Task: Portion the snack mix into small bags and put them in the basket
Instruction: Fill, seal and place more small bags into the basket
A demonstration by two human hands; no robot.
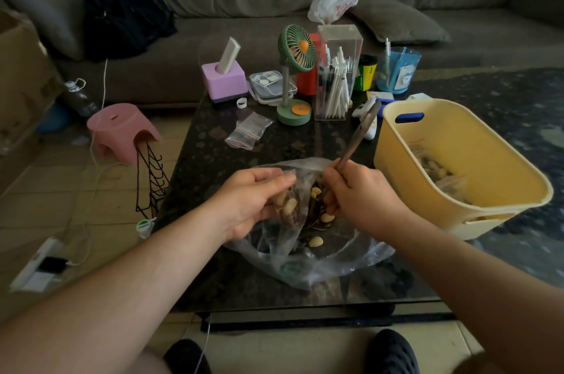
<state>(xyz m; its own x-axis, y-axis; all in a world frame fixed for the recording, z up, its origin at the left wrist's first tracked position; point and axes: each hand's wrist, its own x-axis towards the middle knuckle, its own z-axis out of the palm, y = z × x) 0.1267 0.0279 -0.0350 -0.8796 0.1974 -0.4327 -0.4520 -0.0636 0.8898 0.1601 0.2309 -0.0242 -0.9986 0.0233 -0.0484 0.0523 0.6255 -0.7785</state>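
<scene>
Head view: left hand (250,202) pinches small clear bag (290,209) at rim, thumb and fingers curled on plastic; nuts inside bag lie just under fingertips. Right hand (357,196) at 3 o'clock of bag, fingers curled round spoon (360,135) handle, handle pointing to 1 o'clock, bowl end hidden in snack mix (317,239). Large plastic bag (335,264) beneath both hands on dark table (213,160). Yellow basket (476,190) at 3 o'clock, filled bags inside. Spare small bags (248,131) at 12 o'clock.

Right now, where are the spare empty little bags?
In the head view, the empty zip bags lie on the dark table, left of centre, just in front of the purple box and left of the green desk fan's base.
</scene>
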